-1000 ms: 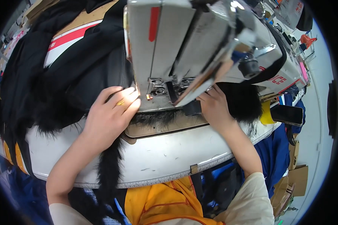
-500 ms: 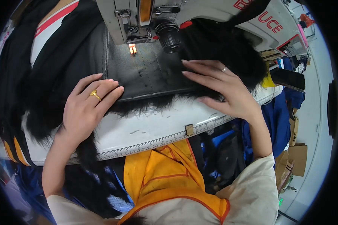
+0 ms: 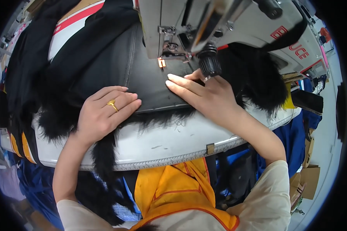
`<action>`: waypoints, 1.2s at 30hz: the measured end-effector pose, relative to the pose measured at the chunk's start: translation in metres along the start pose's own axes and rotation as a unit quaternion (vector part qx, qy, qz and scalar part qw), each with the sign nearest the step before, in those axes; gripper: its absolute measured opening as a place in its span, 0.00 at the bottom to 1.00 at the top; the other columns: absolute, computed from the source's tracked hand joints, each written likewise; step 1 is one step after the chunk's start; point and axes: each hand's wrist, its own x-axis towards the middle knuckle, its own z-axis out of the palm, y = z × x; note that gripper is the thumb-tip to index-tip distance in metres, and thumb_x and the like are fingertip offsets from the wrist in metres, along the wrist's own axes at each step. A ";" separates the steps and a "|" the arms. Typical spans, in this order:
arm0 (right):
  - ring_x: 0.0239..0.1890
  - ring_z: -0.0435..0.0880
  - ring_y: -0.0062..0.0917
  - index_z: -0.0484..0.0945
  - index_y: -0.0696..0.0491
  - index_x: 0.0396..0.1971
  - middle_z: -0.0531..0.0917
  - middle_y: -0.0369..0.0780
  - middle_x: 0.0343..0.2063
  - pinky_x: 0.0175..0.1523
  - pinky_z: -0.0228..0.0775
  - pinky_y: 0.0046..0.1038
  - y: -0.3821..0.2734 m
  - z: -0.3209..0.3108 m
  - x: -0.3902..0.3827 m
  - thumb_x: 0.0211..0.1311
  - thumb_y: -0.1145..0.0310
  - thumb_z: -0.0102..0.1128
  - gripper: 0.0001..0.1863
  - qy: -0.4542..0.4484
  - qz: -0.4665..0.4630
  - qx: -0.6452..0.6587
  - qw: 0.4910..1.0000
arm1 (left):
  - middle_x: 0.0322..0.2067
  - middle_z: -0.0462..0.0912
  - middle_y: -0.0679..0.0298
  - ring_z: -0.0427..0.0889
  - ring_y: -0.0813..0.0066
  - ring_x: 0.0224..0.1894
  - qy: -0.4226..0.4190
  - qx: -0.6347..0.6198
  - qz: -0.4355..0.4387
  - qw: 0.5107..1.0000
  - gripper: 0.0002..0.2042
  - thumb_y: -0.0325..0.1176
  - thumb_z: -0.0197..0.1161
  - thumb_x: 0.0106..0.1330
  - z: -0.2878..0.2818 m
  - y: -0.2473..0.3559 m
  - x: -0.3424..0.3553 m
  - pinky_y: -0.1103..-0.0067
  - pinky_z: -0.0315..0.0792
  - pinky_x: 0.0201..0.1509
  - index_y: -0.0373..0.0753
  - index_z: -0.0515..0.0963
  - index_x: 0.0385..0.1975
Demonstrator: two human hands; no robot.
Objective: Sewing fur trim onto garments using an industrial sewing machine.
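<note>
A black leather-like garment piece (image 3: 150, 94) with a fur edge (image 3: 158, 118) lies on the sewing machine bed, under the lit presser foot (image 3: 162, 62). My left hand (image 3: 108, 113), wearing a gold ring, rests flat on its left part, fingers stretched and close together. Nearer the presser foot, my right hand (image 3: 210, 96) presses down on the same piece with its first fingers extended. Its other fingertips are partly hidden behind the black knob (image 3: 210, 65) of the sewing machine (image 3: 152, 27). A stitched seam (image 3: 131, 57) runs between the two hands toward the far side.
A measuring tape strip (image 3: 173, 159) follows the white table's front edge, with a small metal clip (image 3: 210, 148) on it. More black fur (image 3: 262, 84) bunches at the right, near a dark phone-like object (image 3: 307, 101). Black cloth (image 3: 31, 65) drapes over the left side.
My right hand has moved left across the leather, closer to the presser foot, and now lies flatter on it. My left hand stays on the piece. The whole view has shifted.
</note>
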 end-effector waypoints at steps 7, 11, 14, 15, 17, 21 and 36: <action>0.41 0.76 0.22 0.81 0.47 0.30 0.81 0.27 0.34 0.36 0.71 0.22 0.046 0.009 -0.006 0.46 0.70 0.61 0.09 0.091 0.049 0.084 0.991 | 0.32 0.79 0.68 0.79 0.74 0.37 0.067 0.055 0.069 0.994 0.13 0.28 0.60 0.45 0.039 -0.035 0.041 0.79 0.75 0.42 0.39 0.79 0.34; 0.38 0.77 0.24 0.78 0.48 0.26 0.80 0.28 0.31 0.38 0.73 0.23 0.050 0.015 -0.008 0.45 0.69 0.62 0.05 0.019 0.098 0.107 0.989 | 0.31 0.79 0.67 0.78 0.74 0.36 0.078 0.057 0.038 0.995 0.13 0.29 0.61 0.46 0.045 -0.038 0.043 0.80 0.73 0.40 0.40 0.79 0.34; 0.36 0.77 0.23 0.78 0.48 0.25 0.80 0.28 0.30 0.35 0.72 0.25 0.049 0.009 -0.010 0.46 0.70 0.61 0.04 0.044 0.057 0.059 0.996 | 0.31 0.79 0.66 0.78 0.74 0.37 0.090 0.041 0.016 0.995 0.10 0.30 0.62 0.47 0.044 -0.033 0.045 0.80 0.73 0.39 0.40 0.78 0.31; 0.35 0.78 0.23 0.78 0.48 0.26 0.80 0.28 0.30 0.34 0.72 0.25 0.049 0.007 -0.012 0.46 0.70 0.62 0.05 0.026 0.065 0.047 0.996 | 0.31 0.79 0.66 0.78 0.74 0.37 0.081 0.012 -0.006 0.997 0.09 0.29 0.62 0.47 0.044 -0.030 0.045 0.80 0.73 0.38 0.40 0.78 0.30; 0.31 0.77 0.22 0.79 0.48 0.27 0.80 0.27 0.30 0.33 0.72 0.25 0.049 0.007 -0.011 0.46 0.70 0.62 0.05 0.025 0.077 0.078 0.994 | 0.31 0.79 0.66 0.77 0.74 0.36 0.084 0.032 -0.002 0.996 0.08 0.29 0.62 0.48 0.043 -0.027 0.046 0.81 0.73 0.37 0.40 0.78 0.30; 0.28 0.76 0.22 0.79 0.48 0.27 0.79 0.27 0.29 0.33 0.71 0.25 0.050 0.003 -0.008 0.48 0.69 0.62 0.04 0.033 0.072 0.044 0.996 | 0.28 0.78 0.67 0.77 0.76 0.35 0.099 0.091 0.014 0.991 0.06 0.28 0.62 0.50 0.039 -0.024 0.049 0.82 0.72 0.36 0.40 0.77 0.28; 0.42 0.75 0.27 0.80 0.47 0.30 0.80 0.28 0.33 0.41 0.71 0.26 0.046 -0.002 -0.002 0.50 0.68 0.59 0.06 0.041 0.044 -0.022 0.998 | 0.21 0.73 0.69 0.77 0.75 0.33 0.078 0.104 0.036 0.991 0.08 0.28 0.61 0.48 0.037 -0.026 0.048 0.81 0.73 0.37 0.40 0.79 0.29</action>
